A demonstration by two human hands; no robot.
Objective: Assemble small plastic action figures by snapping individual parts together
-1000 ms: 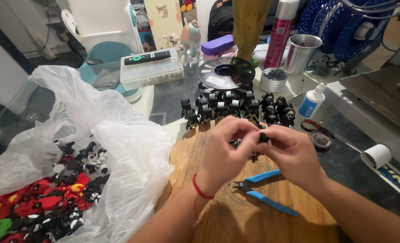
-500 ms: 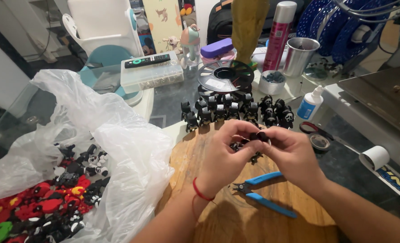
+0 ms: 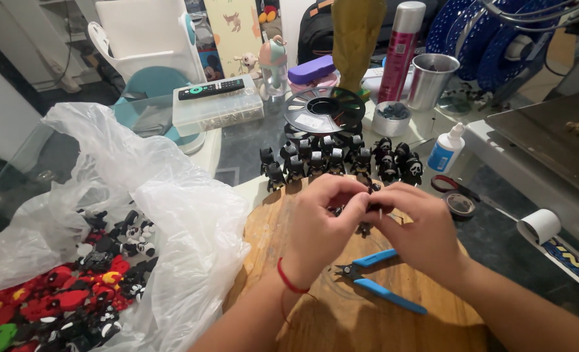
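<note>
Figurine over round wooden board, cluttered table.

Lying on the counter: round wooden board, plastic bag, black figurines, filament spool, glue bottle.
</note>
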